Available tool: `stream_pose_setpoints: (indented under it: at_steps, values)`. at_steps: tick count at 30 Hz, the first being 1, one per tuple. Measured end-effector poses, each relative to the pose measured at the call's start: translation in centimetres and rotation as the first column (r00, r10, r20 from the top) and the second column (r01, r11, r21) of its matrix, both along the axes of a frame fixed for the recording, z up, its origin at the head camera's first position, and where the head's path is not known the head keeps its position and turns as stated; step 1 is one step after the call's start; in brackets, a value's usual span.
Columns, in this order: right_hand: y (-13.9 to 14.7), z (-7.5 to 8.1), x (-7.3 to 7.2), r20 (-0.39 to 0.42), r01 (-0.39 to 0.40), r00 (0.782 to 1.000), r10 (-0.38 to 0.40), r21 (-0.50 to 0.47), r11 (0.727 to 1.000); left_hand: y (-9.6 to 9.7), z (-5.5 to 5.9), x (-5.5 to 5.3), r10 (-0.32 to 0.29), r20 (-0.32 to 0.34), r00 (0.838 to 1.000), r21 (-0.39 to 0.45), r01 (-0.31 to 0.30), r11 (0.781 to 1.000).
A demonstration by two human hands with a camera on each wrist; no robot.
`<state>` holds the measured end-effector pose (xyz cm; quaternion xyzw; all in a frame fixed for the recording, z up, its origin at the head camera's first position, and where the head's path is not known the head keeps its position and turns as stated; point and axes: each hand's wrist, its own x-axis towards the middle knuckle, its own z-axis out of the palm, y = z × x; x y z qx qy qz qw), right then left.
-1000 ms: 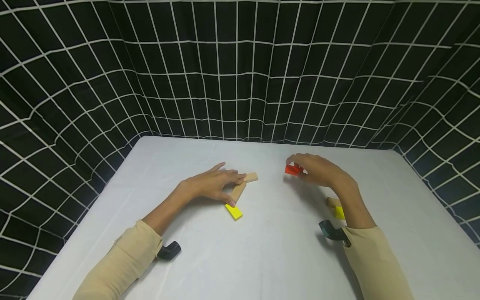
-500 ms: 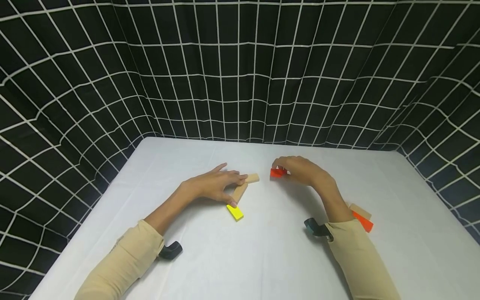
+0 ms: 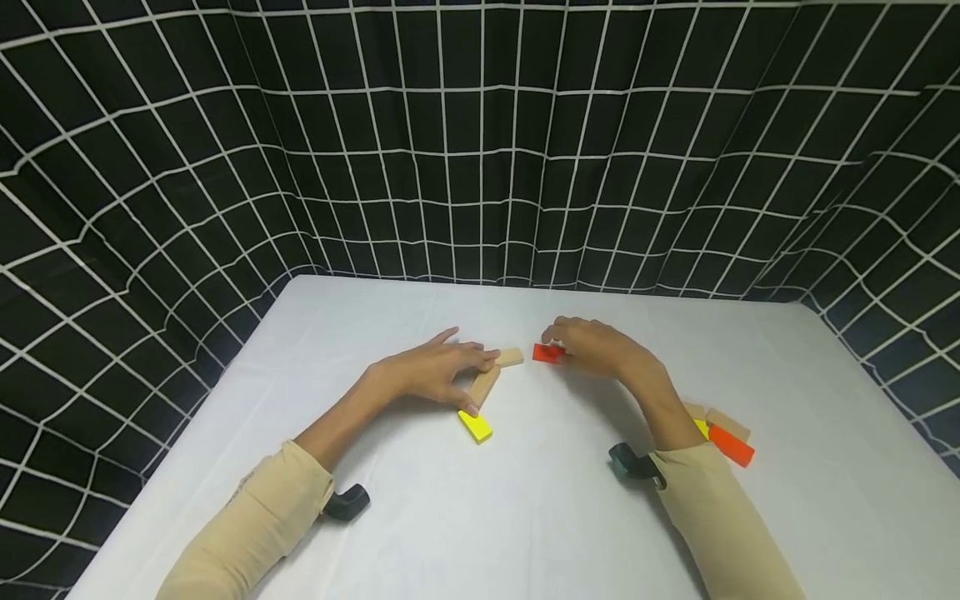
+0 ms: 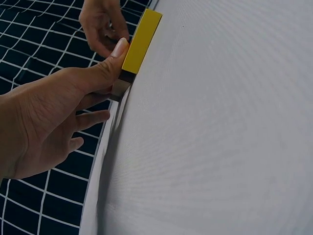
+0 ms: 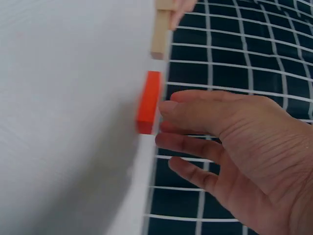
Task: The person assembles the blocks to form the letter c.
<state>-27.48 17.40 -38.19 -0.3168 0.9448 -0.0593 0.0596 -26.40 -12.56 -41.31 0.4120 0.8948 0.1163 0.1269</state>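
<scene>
My left hand (image 3: 431, 371) rests over a short line of small blocks in the head view. Its thumb touches the end of a yellow block (image 3: 477, 428), and its fingertips lie on the pale wooden block (image 3: 512, 357) at the far end. Between them slants another wooden block (image 3: 484, 385), partly covered by the hand. To the right, a red block (image 3: 548, 353) lies just past the far wooden block, a small gap between them. My right hand (image 3: 600, 348) is close over the red block, thumb and fingertips (image 5: 168, 108) right at its edge in the right wrist view.
Beside my right forearm lie an orange-red block (image 3: 731, 447), a wooden block (image 3: 729, 425) and a partly hidden yellow block (image 3: 702, 427). A white cloth covers the table (image 3: 540, 517). Black curtains (image 3: 495, 150) with a white grid stand behind it.
My right hand has carried the red block leftward and down, close to the wooden block. Its forearm shift uncovers the orange-red block. My left hand stays in place on its blocks.
</scene>
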Motion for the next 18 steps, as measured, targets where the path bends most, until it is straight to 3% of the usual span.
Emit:
stream_pose_setpoints:
  at_steps: [3, 9, 14, 18]
  values:
    - [0.1, 1.1, 0.3, 0.056, 0.000, 0.998, -0.003, 0.041, 0.999, 0.1, 0.2, -0.2, 0.004, 0.009, 1.000, 0.001, -0.004, 1.000]
    - [-0.7, 1.5, 1.0, 0.171, -0.025, 0.985, 0.008, 0.099, 0.995, 0.2, 0.1, 0.0, 0.019, 0.006, 1.000, -0.004, -0.019, 1.000]
    - [-1.3, 1.3, 1.3, 0.191, -0.002, 0.981, -0.019, 0.110, 0.994, 0.1, 0.2, 0.1, 0.018, 0.008, 1.000, -0.005, -0.018, 1.000]
    - [-1.5, 1.0, 1.2, 0.168, -0.039, 0.986, 0.022, 0.099, 0.994, 0.0, 0.1, 0.0, 0.011, 0.003, 1.000, 0.000, -0.011, 1.000]
